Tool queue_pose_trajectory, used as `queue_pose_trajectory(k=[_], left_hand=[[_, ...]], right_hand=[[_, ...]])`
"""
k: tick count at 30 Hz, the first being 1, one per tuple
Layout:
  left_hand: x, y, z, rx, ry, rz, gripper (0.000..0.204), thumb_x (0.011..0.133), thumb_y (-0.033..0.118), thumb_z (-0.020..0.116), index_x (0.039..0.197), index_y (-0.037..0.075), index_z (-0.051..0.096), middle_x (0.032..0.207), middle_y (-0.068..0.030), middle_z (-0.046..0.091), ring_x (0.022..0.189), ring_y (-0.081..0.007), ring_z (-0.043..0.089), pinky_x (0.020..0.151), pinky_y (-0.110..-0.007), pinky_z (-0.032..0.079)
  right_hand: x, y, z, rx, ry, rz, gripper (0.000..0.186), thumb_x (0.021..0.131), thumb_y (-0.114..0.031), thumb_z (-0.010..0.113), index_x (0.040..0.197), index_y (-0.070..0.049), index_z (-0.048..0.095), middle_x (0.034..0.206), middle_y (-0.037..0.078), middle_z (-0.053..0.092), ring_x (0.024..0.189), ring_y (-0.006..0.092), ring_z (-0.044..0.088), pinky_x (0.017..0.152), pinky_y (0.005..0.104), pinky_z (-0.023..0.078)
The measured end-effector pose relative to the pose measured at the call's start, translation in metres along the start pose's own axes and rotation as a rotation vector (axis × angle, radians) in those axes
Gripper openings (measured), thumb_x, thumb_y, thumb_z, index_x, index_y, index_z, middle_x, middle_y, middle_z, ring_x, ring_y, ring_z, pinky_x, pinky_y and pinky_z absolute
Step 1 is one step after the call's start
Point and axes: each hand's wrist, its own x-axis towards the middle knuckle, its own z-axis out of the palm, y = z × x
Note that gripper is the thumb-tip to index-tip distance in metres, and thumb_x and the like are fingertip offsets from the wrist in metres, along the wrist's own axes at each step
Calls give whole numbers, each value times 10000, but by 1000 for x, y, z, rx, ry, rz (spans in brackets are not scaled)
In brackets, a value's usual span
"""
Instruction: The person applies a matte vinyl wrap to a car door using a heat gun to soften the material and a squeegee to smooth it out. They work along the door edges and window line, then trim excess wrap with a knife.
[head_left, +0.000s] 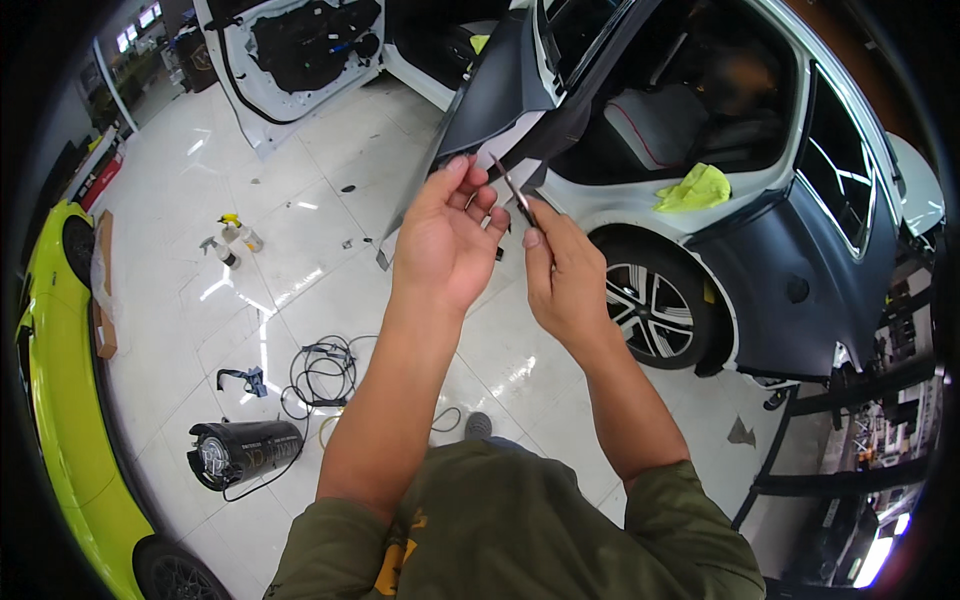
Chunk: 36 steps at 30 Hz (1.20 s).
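Note:
My right hand (pixel 565 265) grips a slim craft knife (pixel 517 192), its thin blade pointing up and to the left. Beside it, my left hand (pixel 450 235) is turned palm up, fingers curled and thumb and forefinger pinched at the lower edge of the open car door. Whatever lies in that pinch is too small to make out. Dark grey film (pixel 490 105) covers the door's outer side, with a white strip (pixel 515 135) along its edge. The same matte grey covers the rear panel (pixel 790 280) of the white car.
A yellow-green cloth (pixel 695 188) lies on the door sill above the rear wheel (pixel 650 310). Spray bottles (pixel 232 240), a black cylindrical machine (pixel 245 455) and a coiled cable (pixel 320 375) are on the tiled floor at left. A lime-green car (pixel 75 420) borders the left side.

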Motion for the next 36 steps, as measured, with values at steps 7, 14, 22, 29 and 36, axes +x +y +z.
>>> queue_pose_trajectory(k=[7, 14, 22, 29, 36], left_hand=[[-1, 0, 2, 36, 30, 59, 126, 850, 187, 663, 893, 102, 580, 822, 7, 543, 758, -116, 480, 683, -292, 406], [0, -2, 3, -73, 40, 22, 127, 843, 187, 662, 876, 104, 571, 782, 6, 547, 705, -113, 480, 650, -288, 401], [5, 1, -1, -43, -12, 8, 115, 827, 169, 664, 825, 109, 567, 759, 18, 535, 689, -100, 471, 638, -277, 382], [7, 2, -5, -93, -39, -31, 99, 827, 163, 667, 831, 108, 585, 748, 28, 519, 696, -92, 462, 658, -270, 368], [9, 3, -9, -114, -97, -40, 84, 844, 144, 657, 815, 105, 588, 729, 30, 508, 655, -84, 449, 616, -253, 368]], right_hand=[[6, -18, -25, -3, -102, -45, 416, 841, 1, 572, 1254, -36, 543, 730, 124, 521, 585, 268, 517, 547, 348, 442], [8, -19, -29, -93, -180, -100, 499, 802, -11, 596, 1293, -37, 509, 758, 118, 527, 590, 298, 553, 529, 391, 464], [12, -37, -28, -152, -156, -57, 446, 834, 10, 579, 1274, -51, 540, 718, 132, 530, 581, 295, 517, 563, 370, 444], [20, -60, -33, -436, -266, -80, 455, 806, -51, 580, 1248, 23, 506, 755, 132, 540, 577, 300, 580, 504, 388, 484], [33, -99, -40, -758, -423, -54, 427, 819, -62, 579, 1235, 20, 527, 736, 122, 567, 619, 307, 590, 566, 399, 482]])
